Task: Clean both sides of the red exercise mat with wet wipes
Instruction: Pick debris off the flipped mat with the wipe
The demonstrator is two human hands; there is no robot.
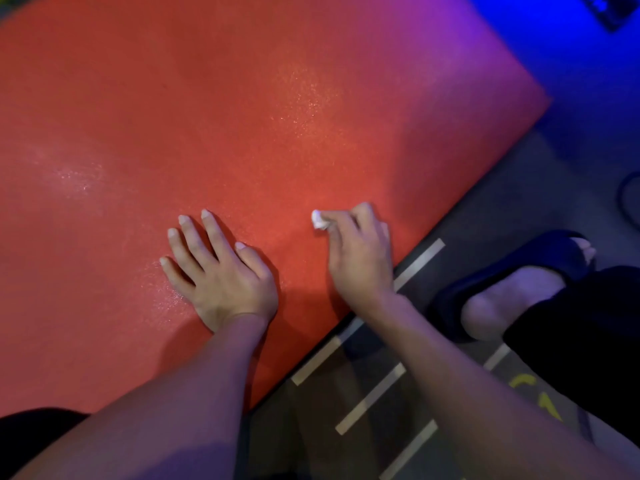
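Note:
The red exercise mat [242, 116] lies flat on the floor and fills most of the view, with shiny damp patches on its surface. My left hand [218, 268] rests flat on the mat with its fingers spread and straight. To its right, near the mat's right edge, my right hand [360, 251] has its fingers curled round a small crumpled white wet wipe [320, 220] and holds it against the mat.
Dark floor [485, 209] with pale stripes [377, 398] and a yellow mark [540, 396] runs along the mat's right edge. My foot in a dark slipper [512, 289] and a black trouser leg stand there. A dark cable [627, 199] curves at the far right.

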